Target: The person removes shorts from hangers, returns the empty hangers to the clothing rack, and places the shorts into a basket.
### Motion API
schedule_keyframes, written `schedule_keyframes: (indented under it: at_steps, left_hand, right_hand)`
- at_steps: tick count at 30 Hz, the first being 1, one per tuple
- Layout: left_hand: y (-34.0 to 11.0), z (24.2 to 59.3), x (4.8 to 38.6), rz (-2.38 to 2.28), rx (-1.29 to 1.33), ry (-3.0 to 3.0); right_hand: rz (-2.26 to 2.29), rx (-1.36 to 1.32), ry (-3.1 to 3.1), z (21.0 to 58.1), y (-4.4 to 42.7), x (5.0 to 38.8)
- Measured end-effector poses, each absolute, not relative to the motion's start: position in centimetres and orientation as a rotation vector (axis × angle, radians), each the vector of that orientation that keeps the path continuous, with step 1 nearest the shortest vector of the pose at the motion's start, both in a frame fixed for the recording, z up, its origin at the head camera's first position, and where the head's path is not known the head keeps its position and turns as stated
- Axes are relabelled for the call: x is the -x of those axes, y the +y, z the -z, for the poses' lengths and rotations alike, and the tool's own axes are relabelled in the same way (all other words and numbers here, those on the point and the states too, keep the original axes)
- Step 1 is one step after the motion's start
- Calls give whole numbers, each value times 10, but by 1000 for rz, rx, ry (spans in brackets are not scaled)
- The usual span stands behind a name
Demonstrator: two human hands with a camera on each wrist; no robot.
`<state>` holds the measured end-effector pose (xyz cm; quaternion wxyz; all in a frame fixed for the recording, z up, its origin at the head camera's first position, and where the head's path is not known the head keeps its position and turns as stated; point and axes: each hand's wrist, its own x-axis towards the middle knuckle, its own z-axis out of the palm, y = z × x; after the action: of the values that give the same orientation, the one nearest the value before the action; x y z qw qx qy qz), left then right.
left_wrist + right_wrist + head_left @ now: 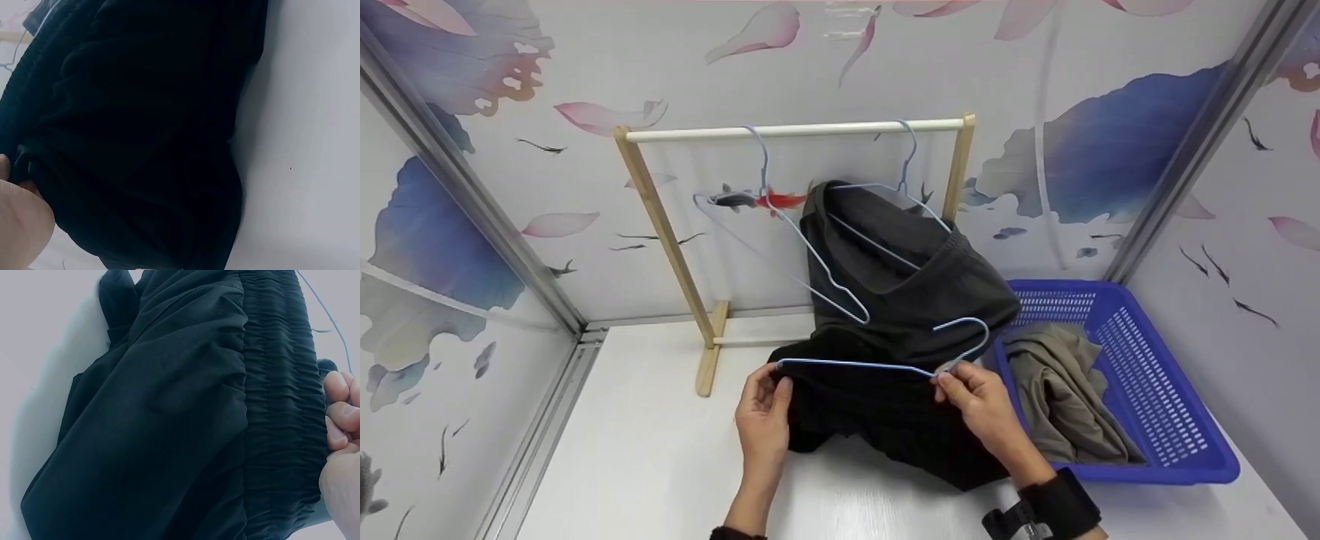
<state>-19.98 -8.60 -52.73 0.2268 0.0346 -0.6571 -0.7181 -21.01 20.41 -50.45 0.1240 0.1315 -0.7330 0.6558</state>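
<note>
Currently a black cloth garment point(877, 420) with a gathered waistband is over the white surface point(645, 465), its edge pinched in my left hand point(763, 414) at one end of a light-blue wire hanger point(847, 364); my right hand point(984, 405) pinches that hanger near its hook. Beyond, a dark grey top point(900, 304) hangs on a wooden-legged rack point(832, 130), beside a blue plastic basket point(1177, 475).

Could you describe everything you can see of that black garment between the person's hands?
The black garment looks like soft, creased cloth, with a wide, gathered waistband that appears elastic. It hangs waistband uppermost over the white table; whether it touches is unclear. The left hand grips one end of the waistband; at the other, the right hand pinches a blue hanger that runs along the top edge.
</note>
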Motion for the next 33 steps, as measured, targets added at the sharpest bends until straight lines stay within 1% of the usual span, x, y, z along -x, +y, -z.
schedule_keyframes:
  at_steps: [5,10,13,20,33]
  left_hand:
    - [-94,526,199,2048,5,-1854]
    - [-103,525,198,2058,78,-1927]
    - [-104,525,198,2030,65,-1918]
    - [-95,528,198,2050,-52,-1832]
    - [-98,531,194,2174,-10,-1871]
  right_hand:
    - [-1952,-373,-2164,504,204,210]
    - [-1929,-423,-2165,505,203,210]
    - [-1876,-444,-2155,506,202,210]
    - [-1855,-431,-2128,509,200,207]
    - [-1845,-432,-2124,508,200,207]
